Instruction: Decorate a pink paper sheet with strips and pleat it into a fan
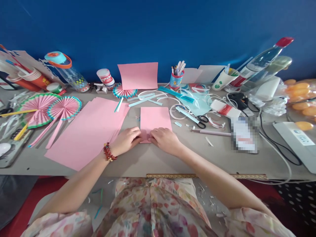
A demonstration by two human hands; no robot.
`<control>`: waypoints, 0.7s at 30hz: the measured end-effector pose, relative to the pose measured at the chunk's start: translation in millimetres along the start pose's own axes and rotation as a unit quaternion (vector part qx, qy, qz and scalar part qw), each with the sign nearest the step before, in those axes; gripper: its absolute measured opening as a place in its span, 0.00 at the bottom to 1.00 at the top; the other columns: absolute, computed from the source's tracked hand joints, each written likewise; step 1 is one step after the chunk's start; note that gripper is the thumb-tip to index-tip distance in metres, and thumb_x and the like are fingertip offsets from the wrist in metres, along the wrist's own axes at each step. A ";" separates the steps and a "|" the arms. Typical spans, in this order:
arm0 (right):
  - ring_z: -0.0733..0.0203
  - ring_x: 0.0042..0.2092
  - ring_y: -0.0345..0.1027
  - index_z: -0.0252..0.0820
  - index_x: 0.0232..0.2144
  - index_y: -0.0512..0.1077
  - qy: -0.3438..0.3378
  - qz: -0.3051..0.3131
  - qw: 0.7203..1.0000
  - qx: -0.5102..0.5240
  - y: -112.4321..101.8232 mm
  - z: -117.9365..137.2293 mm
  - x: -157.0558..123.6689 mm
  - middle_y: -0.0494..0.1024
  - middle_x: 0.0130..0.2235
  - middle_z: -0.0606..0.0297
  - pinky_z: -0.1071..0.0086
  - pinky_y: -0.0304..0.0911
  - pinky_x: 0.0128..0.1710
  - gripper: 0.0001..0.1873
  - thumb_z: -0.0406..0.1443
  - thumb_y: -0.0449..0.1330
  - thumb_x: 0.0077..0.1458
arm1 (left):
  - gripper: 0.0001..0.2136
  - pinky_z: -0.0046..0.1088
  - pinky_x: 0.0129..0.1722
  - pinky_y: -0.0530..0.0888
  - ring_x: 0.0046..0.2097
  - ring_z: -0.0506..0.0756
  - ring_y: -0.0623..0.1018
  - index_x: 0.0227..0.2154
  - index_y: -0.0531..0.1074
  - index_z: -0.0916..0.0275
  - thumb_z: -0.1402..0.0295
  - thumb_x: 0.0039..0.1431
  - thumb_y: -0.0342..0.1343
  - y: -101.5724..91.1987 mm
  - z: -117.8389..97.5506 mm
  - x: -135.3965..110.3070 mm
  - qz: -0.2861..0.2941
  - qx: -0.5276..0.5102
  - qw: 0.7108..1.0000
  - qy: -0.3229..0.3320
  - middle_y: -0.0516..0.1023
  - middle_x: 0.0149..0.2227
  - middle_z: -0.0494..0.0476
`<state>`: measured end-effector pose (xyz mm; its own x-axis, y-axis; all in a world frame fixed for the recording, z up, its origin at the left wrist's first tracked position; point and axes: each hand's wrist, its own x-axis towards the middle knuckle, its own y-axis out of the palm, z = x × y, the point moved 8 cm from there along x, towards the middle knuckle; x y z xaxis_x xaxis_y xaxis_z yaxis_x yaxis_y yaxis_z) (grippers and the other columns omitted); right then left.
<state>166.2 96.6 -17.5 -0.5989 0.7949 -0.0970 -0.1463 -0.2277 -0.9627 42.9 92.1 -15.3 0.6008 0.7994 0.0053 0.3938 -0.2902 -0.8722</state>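
Observation:
A pink sheet of paper [155, 118] lies on the desk in front of me, its near edge between my two hands. My left hand [127, 139] pinches the near left corner, fingers curled together, with a red bead bracelet [109, 152] round the wrist. On the same near edge, right of the middle, my right hand [165, 139] has its fingers closed and pressed on the paper. The fingertips and the bit of edge beneath them are partly hidden. Beside my left hand lies a stack of larger pink sheets [89, 128].
Finished pink paper fans [64, 108] lie at the left. Behind are an upright pink sheet [140, 75], blue paper strips [176, 94] and a pen holder [176, 79]. Black-handled scissors [202, 121], a pencil-like stick [212, 132], a blurred phone-like object [244, 135] and a power strip [296, 141] lie right.

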 end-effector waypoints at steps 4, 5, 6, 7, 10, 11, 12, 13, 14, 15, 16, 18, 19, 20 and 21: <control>0.53 0.43 0.71 0.39 0.38 0.73 0.019 0.022 0.999 -0.014 0.6 0.9 2.8 0.79 0.40 0.56 0.67 0.56 0.39 0.15 0.44 0.54 0.66 | 0.10 0.29 0.35 0.66 0.35 0.53 0.71 0.31 0.66 0.62 0.66 0.69 0.46 2.9 0.1 0.0 -0.002 0.045 0.999 0.000 0.69 0.35 0.55; 0.53 0.43 0.71 0.39 0.38 0.74 0.022 0.024 0.999 -0.015 0.3 1.0 3.1 0.79 0.40 0.56 0.67 0.56 0.39 0.15 0.44 0.54 0.65 | 0.10 0.29 0.36 0.66 0.35 0.53 0.71 0.32 0.66 0.62 0.66 0.69 0.46 3.4 0.0 0.0 -0.004 0.055 0.998 0.000 0.69 0.35 0.55; 0.53 0.43 0.72 0.38 0.38 0.74 0.024 0.025 0.999 -0.016 0.0 1.0 3.4 0.79 0.40 0.55 0.67 0.56 0.38 0.16 0.44 0.54 0.65 | 0.10 0.29 0.36 0.66 0.35 0.53 0.71 0.32 0.67 0.63 0.66 0.69 0.46 3.7 0.0 0.1 -0.005 0.060 0.998 0.000 0.69 0.35 0.55; 0.53 0.43 0.72 0.38 0.38 0.74 0.025 0.026 0.999 -0.016 -0.3 1.0 3.5 0.79 0.40 0.55 0.67 0.56 0.38 0.16 0.45 0.54 0.66 | 0.10 0.29 0.36 0.66 0.35 0.53 0.71 0.32 0.67 0.63 0.67 0.69 0.46 4.0 0.1 0.3 -0.004 0.062 0.998 0.000 0.69 0.36 0.55; 0.53 0.43 0.72 0.38 0.39 0.74 0.025 0.034 0.999 -0.024 -0.5 0.8 4.0 0.79 0.41 0.55 0.68 0.56 0.37 0.17 0.45 0.53 0.66 | 0.09 0.30 0.34 0.66 0.35 0.53 0.71 0.32 0.67 0.63 0.67 0.68 0.46 4.1 0.9 2.0 0.004 0.060 0.998 -0.003 0.68 0.36 0.55; 0.53 0.44 0.72 0.38 0.39 0.74 0.024 0.037 0.999 -0.028 -0.4 0.8 4.3 0.80 0.41 0.55 0.68 0.55 0.37 0.16 0.44 0.53 0.66 | 0.09 0.30 0.34 0.67 0.34 0.53 0.71 0.33 0.67 0.63 0.67 0.68 0.47 3.9 1.1 2.7 0.007 0.059 0.998 -0.004 0.68 0.37 0.56; 0.53 0.44 0.73 0.38 0.39 0.74 0.023 0.039 0.998 -0.031 -0.5 0.7 4.6 0.80 0.41 0.56 0.68 0.55 0.36 0.16 0.44 0.53 0.66 | 0.09 0.30 0.34 0.67 0.34 0.53 0.71 0.33 0.67 0.63 0.67 0.68 0.47 3.8 1.1 3.3 0.011 0.058 0.998 -0.003 0.68 0.38 0.56; 0.53 0.44 0.73 0.39 0.39 0.74 0.022 0.040 0.998 -0.033 -0.7 0.6 5.0 0.80 0.41 0.56 0.68 0.55 0.36 0.16 0.44 0.53 0.66 | 0.09 0.30 0.34 0.67 0.34 0.53 0.71 0.33 0.68 0.63 0.66 0.68 0.47 3.7 1.1 3.9 0.015 0.056 0.998 -0.002 0.68 0.39 0.56; 0.53 0.44 0.73 0.39 0.39 0.74 0.021 0.040 0.998 -0.035 -0.8 0.6 5.4 0.80 0.42 0.56 0.68 0.55 0.36 0.16 0.44 0.53 0.66 | 0.09 0.30 0.35 0.68 0.33 0.52 0.72 0.34 0.68 0.63 0.66 0.68 0.47 3.8 0.9 4.4 0.019 0.054 0.998 0.000 0.68 0.40 0.57; 0.53 0.43 0.73 0.39 0.39 0.74 0.020 0.041 0.998 -0.036 -0.9 0.4 5.8 0.80 0.42 0.56 0.68 0.55 0.35 0.16 0.44 0.53 0.65 | 0.09 0.30 0.35 0.68 0.33 0.52 0.72 0.34 0.68 0.63 0.66 0.68 0.47 4.0 0.8 4.6 0.022 0.055 0.998 0.003 0.68 0.41 0.57; 0.53 0.43 0.73 0.40 0.39 0.74 0.021 0.042 0.998 -0.036 -0.7 0.0 6.2 0.80 0.42 0.56 0.68 0.55 0.35 0.16 0.45 0.54 0.65 | 0.09 0.30 0.35 0.68 0.33 0.52 0.72 0.34 0.68 0.63 0.66 0.68 0.47 4.1 0.7 4.8 0.025 0.057 0.998 0.004 0.68 0.41 0.57; 0.53 0.43 0.73 0.40 0.38 0.74 0.020 0.045 0.998 -0.035 -0.2 -0.5 6.8 0.80 0.42 0.56 0.69 0.54 0.34 0.16 0.45 0.54 0.65 | 0.09 0.30 0.35 0.68 0.33 0.52 0.72 0.34 0.68 0.63 0.66 0.69 0.47 4.4 0.4 4.6 0.027 0.069 0.997 0.007 0.68 0.41 0.57; 0.53 0.43 0.73 0.40 0.38 0.75 0.019 0.045 0.998 -0.034 -0.1 -0.6 7.0 0.80 0.42 0.56 0.69 0.54 0.34 0.16 0.45 0.54 0.65 | 0.09 0.30 0.35 0.68 0.33 0.52 0.72 0.34 0.68 0.63 0.66 0.69 0.47 4.6 0.0 4.5 0.027 0.077 0.997 0.008 0.68 0.41 0.57; 0.53 0.43 0.73 0.39 0.38 0.75 0.018 0.046 0.998 -0.035 -0.2 -0.4 7.1 0.81 0.42 0.56 0.69 0.54 0.34 0.16 0.45 0.54 0.65 | 0.10 0.30 0.35 0.68 0.33 0.52 0.72 0.34 0.68 0.63 0.66 0.69 0.46 4.9 -0.4 4.4 0.027 0.086 0.996 0.010 0.68 0.41 0.57; 0.53 0.43 0.73 0.40 0.38 0.75 0.017 0.046 0.998 -0.037 -0.4 -0.2 7.2 0.81 0.41 0.56 0.69 0.54 0.33 0.16 0.45 0.54 0.65 | 0.10 0.30 0.35 0.68 0.33 0.52 0.72 0.34 0.68 0.63 0.66 0.69 0.46 5.1 -0.9 4.3 0.026 0.096 0.995 0.011 0.68 0.41 0.57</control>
<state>162.1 102.5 -17.8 -0.5800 0.7915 -0.1925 -0.0335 -0.2593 -0.9652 48.1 93.6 -19.3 0.6327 0.7736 -0.0342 0.2226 -0.2241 -0.9488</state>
